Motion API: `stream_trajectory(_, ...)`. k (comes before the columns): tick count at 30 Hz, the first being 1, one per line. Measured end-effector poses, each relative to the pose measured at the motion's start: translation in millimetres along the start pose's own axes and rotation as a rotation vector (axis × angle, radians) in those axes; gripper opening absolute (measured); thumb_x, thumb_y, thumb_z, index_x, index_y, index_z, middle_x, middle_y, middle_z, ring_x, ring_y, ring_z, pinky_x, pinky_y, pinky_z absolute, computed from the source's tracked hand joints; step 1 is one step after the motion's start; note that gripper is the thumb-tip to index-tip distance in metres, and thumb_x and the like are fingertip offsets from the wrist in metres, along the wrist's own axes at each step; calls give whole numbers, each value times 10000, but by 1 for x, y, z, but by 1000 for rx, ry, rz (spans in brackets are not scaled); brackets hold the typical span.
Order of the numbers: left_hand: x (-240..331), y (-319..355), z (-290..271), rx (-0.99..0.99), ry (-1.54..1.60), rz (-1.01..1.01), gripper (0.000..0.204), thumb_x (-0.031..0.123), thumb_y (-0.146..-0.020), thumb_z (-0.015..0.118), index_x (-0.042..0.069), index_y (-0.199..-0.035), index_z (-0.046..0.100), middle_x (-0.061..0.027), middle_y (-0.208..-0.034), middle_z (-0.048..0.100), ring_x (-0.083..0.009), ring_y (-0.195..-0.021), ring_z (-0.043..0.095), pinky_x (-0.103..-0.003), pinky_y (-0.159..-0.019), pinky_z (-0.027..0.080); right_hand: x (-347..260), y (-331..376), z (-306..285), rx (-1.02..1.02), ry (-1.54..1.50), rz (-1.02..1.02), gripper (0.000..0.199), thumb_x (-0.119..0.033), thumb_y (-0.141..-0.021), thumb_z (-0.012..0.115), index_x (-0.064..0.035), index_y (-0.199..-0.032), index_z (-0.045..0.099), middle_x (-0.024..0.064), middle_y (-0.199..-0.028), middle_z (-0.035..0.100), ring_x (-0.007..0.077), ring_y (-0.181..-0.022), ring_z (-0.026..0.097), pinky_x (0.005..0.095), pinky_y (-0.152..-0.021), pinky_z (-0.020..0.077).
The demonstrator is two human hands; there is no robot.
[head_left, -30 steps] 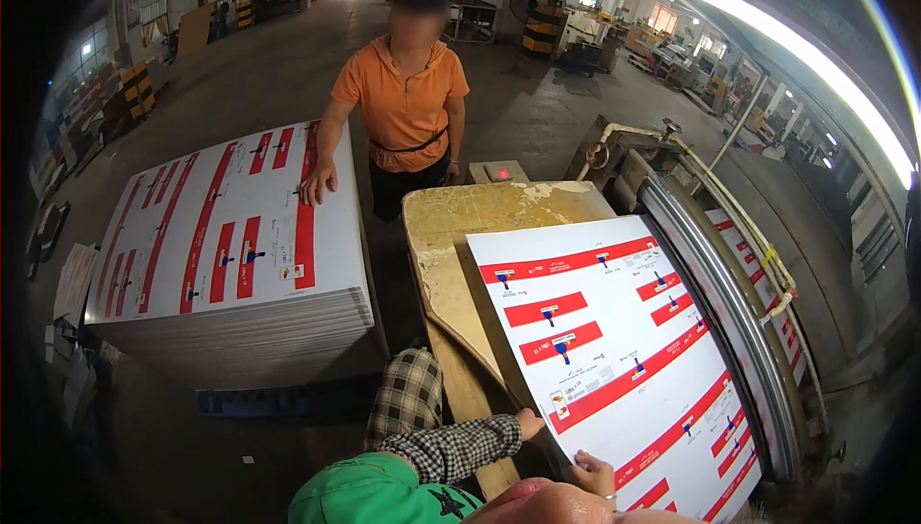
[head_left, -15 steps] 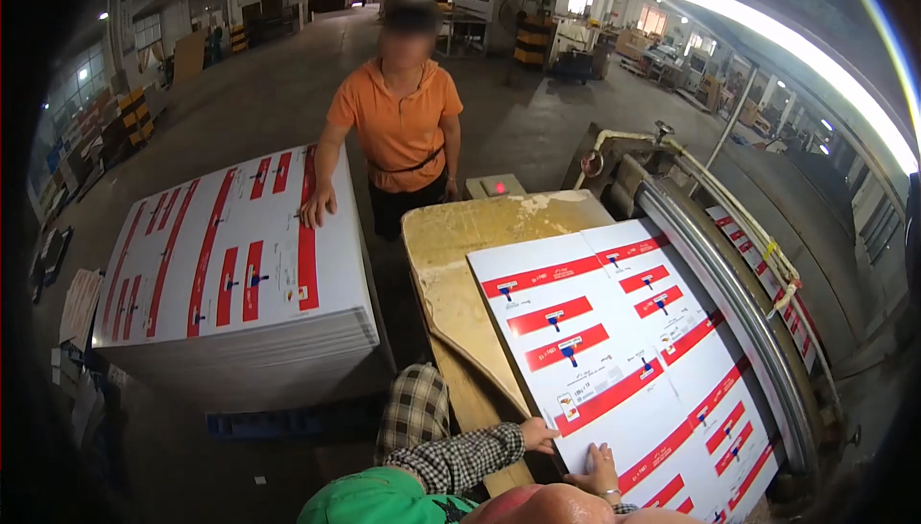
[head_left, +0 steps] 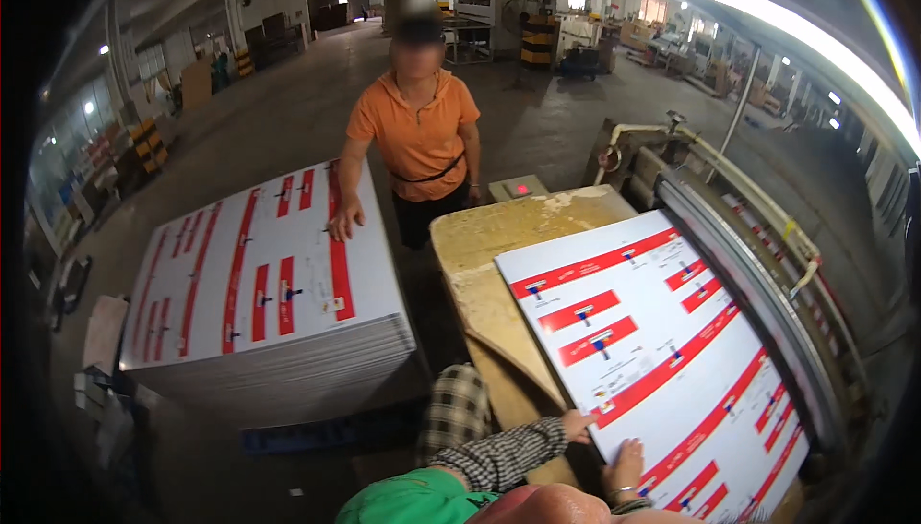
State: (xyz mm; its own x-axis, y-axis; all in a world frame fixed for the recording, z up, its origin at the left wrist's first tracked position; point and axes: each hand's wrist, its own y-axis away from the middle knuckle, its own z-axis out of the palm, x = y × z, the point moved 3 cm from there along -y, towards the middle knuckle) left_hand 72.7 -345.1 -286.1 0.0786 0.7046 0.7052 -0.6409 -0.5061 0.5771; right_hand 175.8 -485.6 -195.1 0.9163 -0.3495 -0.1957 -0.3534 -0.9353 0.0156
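Note:
A large white sheet printed with red bands and small blue marks lies on the machine's feed side, its far right edge at the metal roller. My left hand, in a black-and-white checked sleeve, closes on the sheet's left edge. Close by, my right hand rests with its fingers spread on the sheet near its front left edge; a bracelet circles the wrist. Beneath and beyond the sheet is a worn yellowish board table.
A tall stack of similar printed sheets stands at left on a blue pallet. Behind it, a co-worker in orange rests one hand on top. A box with a red light sits beyond the table. Pipes run over the roller.
My view has turned slightly, so the stack, co-worker and machine appear further right. Both hands stay at the sheet's near left edge, and the co-worker's hand stays on the stack.

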Motion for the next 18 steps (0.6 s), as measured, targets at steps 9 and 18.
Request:
stream_trajectory(9,26,31,0,-312,-10,-17,481,198,-775,677,68,-1202,499,-29,-1147,556,-114,-912,561,-294,-825,467,9,-16,-54,-221,-275,-57,361,-188,-650,720,23,-860,514,188,-905,614,347,-818,603,391,-689,482)
stream_trajectory(18,32,43,-7,152,-411,-69,230,124,-800,552,-94,-726,554,-129,-679,561,-194,-620,583,-324,-530,494,13,-5,-110,63,-574,67,200,-92,-776,588,32,-920,649,210,-837,654,266,-742,658,301,-673,505)
